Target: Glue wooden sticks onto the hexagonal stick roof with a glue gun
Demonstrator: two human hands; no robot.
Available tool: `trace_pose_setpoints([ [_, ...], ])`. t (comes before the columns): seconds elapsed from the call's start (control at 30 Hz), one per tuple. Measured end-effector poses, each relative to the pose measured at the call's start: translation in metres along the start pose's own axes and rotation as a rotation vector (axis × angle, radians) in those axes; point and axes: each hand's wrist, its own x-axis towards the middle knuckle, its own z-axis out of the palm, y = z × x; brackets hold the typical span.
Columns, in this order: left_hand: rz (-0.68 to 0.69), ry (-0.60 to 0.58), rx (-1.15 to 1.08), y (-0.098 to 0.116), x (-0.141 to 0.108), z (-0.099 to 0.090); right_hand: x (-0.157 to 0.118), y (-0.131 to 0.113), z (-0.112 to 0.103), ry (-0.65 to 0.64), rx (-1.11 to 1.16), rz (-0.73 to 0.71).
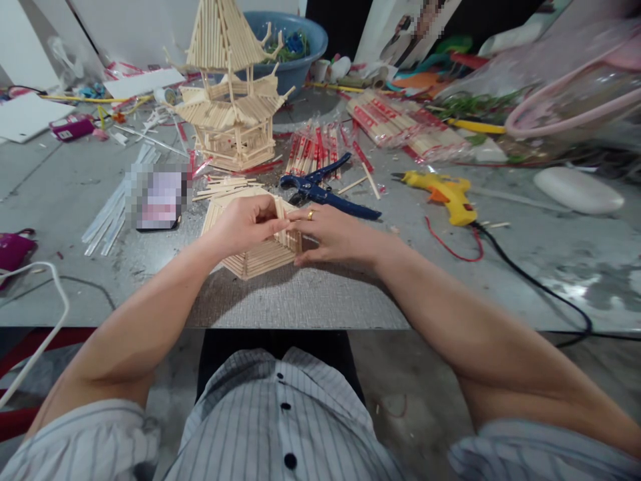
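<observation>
A partly walled, many-sided model of pale wooden sticks (265, 259) lies near the table's front edge. My left hand (245, 224) reaches over it, thumb and fingers closed at the top of an upright stick wall (281, 208). From the other side my right hand (333, 234) grips the same wall, fingers along its top and thumb low at its outer corner. Both hands meet there and hide part of the wall. Just behind lie loose sticks (230, 187) and a blue-handled cutter (325, 194).
A tall stick pagoda (233, 127) stands behind, before a blue basin (310, 40). To the right lie a yellow glue gun (445, 190) with a black cord and packs of wrapped chopsticks (385, 120). Clear glue sticks (117, 200) and a phone (160, 197) lie left.
</observation>
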Motion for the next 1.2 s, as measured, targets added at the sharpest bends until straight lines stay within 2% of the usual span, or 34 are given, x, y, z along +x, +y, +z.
trace_pose_setpoints([
  [0.17, 0.012, -0.013, 0.096, 0.001, 0.001, -0.001, 0.011, -0.006, 0.011, 0.051, -0.038, 0.098],
  [0.33, 0.008, -0.083, 0.095, 0.003, 0.0, -0.001, 0.006, 0.008, 0.009, 0.074, 0.069, 0.015],
  [0.47, 0.026, -0.135, 0.1, 0.005, -0.002, 0.0, 0.001, 0.018, 0.008, 0.097, 0.129, 0.046],
  [1.0, 0.114, -0.171, 0.095, 0.007, -0.006, 0.002, 0.0, 0.015, 0.005, 0.074, 0.196, 0.053],
  [1.2, 0.151, -0.159, 0.168, 0.008, -0.006, 0.004, 0.0, 0.013, 0.003, 0.069, 0.211, 0.06],
])
